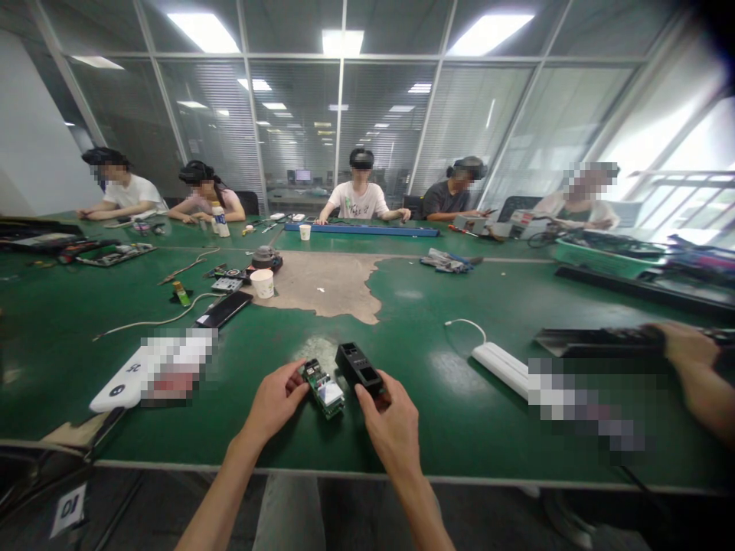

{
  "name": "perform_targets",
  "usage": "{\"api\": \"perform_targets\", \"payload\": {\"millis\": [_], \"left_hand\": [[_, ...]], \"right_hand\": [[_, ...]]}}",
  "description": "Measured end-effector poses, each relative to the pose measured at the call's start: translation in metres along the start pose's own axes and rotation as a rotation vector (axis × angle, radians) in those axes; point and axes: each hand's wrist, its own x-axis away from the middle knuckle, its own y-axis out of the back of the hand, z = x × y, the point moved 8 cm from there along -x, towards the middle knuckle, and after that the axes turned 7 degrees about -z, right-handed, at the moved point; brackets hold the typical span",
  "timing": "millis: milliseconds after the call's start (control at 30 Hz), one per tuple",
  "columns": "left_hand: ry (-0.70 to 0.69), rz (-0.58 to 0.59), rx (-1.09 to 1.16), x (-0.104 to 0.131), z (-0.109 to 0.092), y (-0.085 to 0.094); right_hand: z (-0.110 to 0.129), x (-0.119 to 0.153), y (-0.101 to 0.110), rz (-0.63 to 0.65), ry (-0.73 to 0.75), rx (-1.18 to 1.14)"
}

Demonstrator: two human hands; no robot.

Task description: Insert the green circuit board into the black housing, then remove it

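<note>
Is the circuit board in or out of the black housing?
Out: the left hand holds the circuit board, apart from the black housing in the right hand.

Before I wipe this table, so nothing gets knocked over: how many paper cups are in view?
2: a nearer cup at the left edge of the brown patch; a farther cup in front of the blue bar. Others may be hidden.

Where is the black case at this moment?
Low in the middle of the head view, the black case is in the right hand, just right of the circuit board in the left hand.
</note>
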Motion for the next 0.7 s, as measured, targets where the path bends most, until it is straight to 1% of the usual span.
{"api": "perform_targets", "payload": {"millis": [67,133,267,400,567,700], "left_hand": [[-0.012,-0.006,-0.004,0.001,-0.001,0.0],[-0.025,-0.015,-0.004,0.001,-0.002,0.001],[-0.04,-0.015,-0.008,0.001,-0.004,0.003],[-0.042,-0.016,0.008,0.001,-0.006,0.003],[-0.012,-0.019,0.042,0.001,-0.003,0.003],[-0.003,-0.006,0.056,0.002,-0.001,0.003]], "right_hand": [[0.007,0.002,0.002,0.013,-0.042,-0.077],[0.017,0.004,0.001,0.036,-0.046,-0.123],[0.038,0.011,-0.008,0.083,0.015,-0.135],[0.05,0.016,-0.018,0.095,0.061,-0.121],[0.057,0.022,-0.025,0.115,0.099,-0.069],[0.053,0.027,-0.031,0.135,0.11,-0.022]]}}
